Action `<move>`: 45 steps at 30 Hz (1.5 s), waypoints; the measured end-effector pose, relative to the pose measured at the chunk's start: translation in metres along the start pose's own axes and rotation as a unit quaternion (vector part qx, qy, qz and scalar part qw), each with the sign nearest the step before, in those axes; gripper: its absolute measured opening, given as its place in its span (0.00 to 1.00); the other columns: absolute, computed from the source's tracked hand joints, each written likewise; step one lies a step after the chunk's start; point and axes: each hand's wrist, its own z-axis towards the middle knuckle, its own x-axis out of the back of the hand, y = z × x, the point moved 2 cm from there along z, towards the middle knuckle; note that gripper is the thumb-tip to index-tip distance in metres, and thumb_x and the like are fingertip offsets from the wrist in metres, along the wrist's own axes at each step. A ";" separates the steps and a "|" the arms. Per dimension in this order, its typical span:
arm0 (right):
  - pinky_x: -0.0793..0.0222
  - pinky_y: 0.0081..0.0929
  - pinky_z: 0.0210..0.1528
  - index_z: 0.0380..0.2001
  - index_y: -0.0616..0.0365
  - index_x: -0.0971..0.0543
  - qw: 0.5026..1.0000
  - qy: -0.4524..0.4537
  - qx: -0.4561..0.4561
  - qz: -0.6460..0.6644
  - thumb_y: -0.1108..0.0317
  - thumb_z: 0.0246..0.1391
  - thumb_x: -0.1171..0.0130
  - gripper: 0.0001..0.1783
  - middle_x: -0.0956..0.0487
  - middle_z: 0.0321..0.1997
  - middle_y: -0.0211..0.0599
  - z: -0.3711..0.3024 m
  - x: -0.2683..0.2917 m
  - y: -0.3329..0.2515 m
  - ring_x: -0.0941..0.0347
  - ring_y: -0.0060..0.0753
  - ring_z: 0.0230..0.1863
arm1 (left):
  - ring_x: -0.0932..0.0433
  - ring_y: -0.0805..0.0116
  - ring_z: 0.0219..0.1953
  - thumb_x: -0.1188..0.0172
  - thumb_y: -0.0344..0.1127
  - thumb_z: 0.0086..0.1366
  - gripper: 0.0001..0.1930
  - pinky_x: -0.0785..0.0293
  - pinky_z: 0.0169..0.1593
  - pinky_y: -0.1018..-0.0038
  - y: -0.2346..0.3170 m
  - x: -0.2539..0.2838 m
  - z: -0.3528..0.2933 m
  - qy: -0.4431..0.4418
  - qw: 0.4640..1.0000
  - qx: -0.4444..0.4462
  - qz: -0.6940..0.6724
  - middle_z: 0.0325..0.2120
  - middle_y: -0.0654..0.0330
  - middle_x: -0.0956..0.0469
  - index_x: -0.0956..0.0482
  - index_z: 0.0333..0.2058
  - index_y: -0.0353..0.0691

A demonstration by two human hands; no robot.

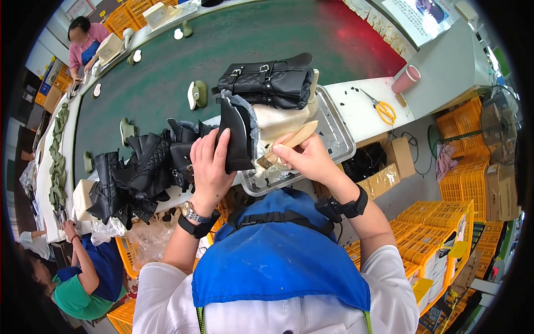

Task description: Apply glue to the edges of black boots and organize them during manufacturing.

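While our left hand [210, 161] grips a black leather, grey-lined boot upper [235, 142] by the silver metal tray's [350, 146] near-left corner, our right hand [311, 158] holds a flat wooden brush [300, 135] | brushing: judged unfinished | black quilted pile [142, 167]: status unclear

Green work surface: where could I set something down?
Bare patch: the green work surface between the buckled black quilted footwear and topmost olive shoe. Smaller: the white ledge between silver metal tray and orange-handled scissors. Crowded: beside the left hand, piled black boots.
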 end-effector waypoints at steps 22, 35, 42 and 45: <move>0.35 0.13 0.25 0.35 0.65 0.22 0.989 0.033 0.143 -0.006 0.64 0.56 0.44 0.13 0.24 0.23 0.30 0.045 0.040 -0.062 0.32 0.15 0.22 | 0.28 0.59 0.50 0.47 0.64 0.57 0.38 0.34 0.56 0.63 -0.110 -0.039 -0.060 -0.248 0.452 0.340 -0.787 0.48 0.51 0.27 0.33 0.52 0.33; 0.32 0.24 0.24 0.26 0.61 0.20 0.941 -0.076 0.247 -0.217 0.64 0.48 0.41 0.10 0.23 0.18 0.41 0.049 -0.025 -0.068 0.26 0.32 0.18 | 0.27 0.68 0.45 0.55 0.61 0.63 0.33 0.32 0.53 0.71 -0.083 -0.054 -0.060 -0.285 0.467 0.319 -0.774 0.43 0.58 0.24 0.29 0.48 0.33; 0.34 0.29 0.23 0.23 0.64 0.21 0.942 -0.066 0.154 -0.292 0.63 0.47 0.41 0.13 0.26 0.14 0.45 0.037 -0.007 -0.063 0.27 0.40 0.17 | 0.26 0.51 0.46 0.53 0.69 0.55 0.42 0.32 0.53 0.55 -0.076 -0.050 -0.057 -0.342 0.490 0.333 -0.729 0.44 0.47 0.25 0.33 0.50 0.31; 0.35 0.32 0.22 0.21 0.65 0.22 0.942 -0.068 0.149 -0.294 0.61 0.47 0.42 0.15 0.28 0.13 0.47 0.035 -0.002 -0.065 0.28 0.42 0.17 | 0.26 0.46 0.46 0.52 0.71 0.53 0.44 0.32 0.52 0.50 -0.078 -0.051 -0.059 -0.342 0.509 0.306 -0.729 0.43 0.43 0.25 0.33 0.50 0.31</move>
